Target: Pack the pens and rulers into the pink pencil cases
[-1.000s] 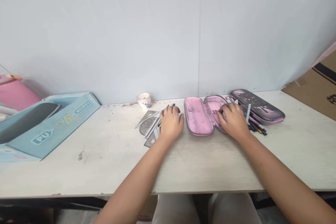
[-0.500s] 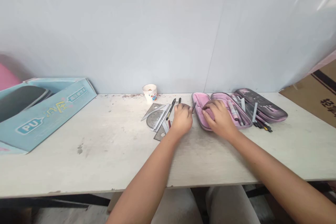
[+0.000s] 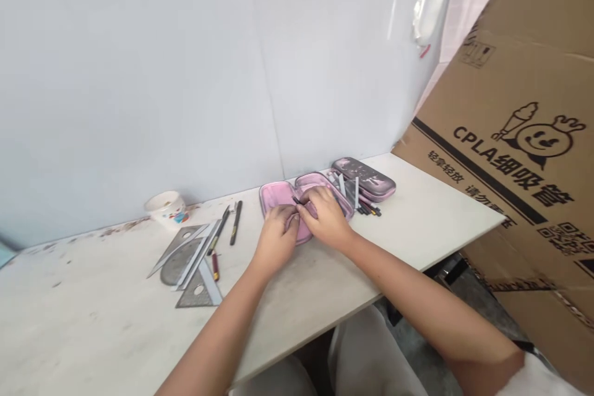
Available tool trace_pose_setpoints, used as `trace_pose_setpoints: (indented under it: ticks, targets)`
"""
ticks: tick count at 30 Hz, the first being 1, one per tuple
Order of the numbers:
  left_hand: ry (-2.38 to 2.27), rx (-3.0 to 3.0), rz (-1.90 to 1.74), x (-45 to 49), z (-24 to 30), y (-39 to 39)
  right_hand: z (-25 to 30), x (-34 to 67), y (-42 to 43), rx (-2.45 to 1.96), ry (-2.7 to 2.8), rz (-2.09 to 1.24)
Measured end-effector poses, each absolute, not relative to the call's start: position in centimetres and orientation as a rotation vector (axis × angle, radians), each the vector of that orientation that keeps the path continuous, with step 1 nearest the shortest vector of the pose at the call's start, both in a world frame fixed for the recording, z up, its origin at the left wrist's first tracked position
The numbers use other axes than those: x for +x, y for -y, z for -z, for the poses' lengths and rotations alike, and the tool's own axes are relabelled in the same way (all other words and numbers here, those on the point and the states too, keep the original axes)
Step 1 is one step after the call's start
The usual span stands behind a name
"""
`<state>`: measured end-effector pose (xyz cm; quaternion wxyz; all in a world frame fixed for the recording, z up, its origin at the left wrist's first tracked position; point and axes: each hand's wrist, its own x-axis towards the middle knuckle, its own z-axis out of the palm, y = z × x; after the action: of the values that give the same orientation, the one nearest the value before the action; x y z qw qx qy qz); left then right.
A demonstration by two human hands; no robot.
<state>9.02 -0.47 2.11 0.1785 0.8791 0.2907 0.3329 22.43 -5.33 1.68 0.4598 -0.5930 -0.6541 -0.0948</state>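
An open pink pencil case (image 3: 273,193) lies on the white table (image 3: 116,322). Both my hands rest over its near half. My left hand (image 3: 277,233) has its fingers curled at the case's left half. My right hand (image 3: 327,218) pinches a thin dark pen (image 3: 296,200) over the case, touching my left fingers. Several pens and pencils (image 3: 366,204) lie in and beside the case's right half. A closed dark pink-patterned case (image 3: 364,178) sits just behind.
Left of the case lie two black pens (image 3: 236,221), a small red pen (image 3: 215,265), and metal set squares, a protractor and a ruler (image 3: 188,260). A small paper cup (image 3: 166,208) stands near the wall. A big cardboard box (image 3: 510,154) rises at the right.
The view has swung right, so the blue box is out of sight. My left hand moved from the rulers to the pink case, and both hands met there on a dark pen.
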Motion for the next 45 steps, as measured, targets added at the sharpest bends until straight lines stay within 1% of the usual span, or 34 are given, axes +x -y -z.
trace_pose_setpoints:
  ticks: [8, 11, 13, 22, 29, 33, 37, 42, 45]
  targets:
    - [-0.907, 2.688, -0.573, 15.6, -2.0, 1.8, 1.4, 29.4, 5.6, -1.983, 1.378, 0.307]
    - [-0.842, 2.743, -0.457, 16.9, -1.4, 2.1, 2.6, 30.1, 5.9, -2.073, 1.36, 0.283]
    - [-0.894, 2.747, -0.422, 17.4, -0.9, 2.3, 3.2, 30.2, 6.0, -2.093, 1.368, 0.3]
    - [-0.974, 2.746, -0.462, 16.1, 0.4, 3.0, 4.2, 30.4, 6.8, -2.07, 1.439, 0.414]
    - [-1.127, 2.641, -0.655, 9.0, -1.7, 0.2, 4.0, 30.5, 6.9, -2.046, 1.55, 0.473]
    - [-1.288, 2.596, -0.756, 3.0, -2.5, -2.0, 2.6, 27.5, 5.6, -1.919, 1.686, 0.512]
    - [-1.493, 2.51, -0.849, -1.7, -1.6, -2.9, 1.2, 21.3, 3.7, -1.716, 1.842, 0.453]
    - [-1.581, 2.45, -0.853, -4.2, -0.1, -3.0, 0.5, 13.4, 1.8, -1.582, 2.014, 0.371]
    - [-1.572, 2.387, -0.97, -4.6, -0.1, -3.3, 0.7, 10.1, 1.3, -1.577, 2.136, 0.314]
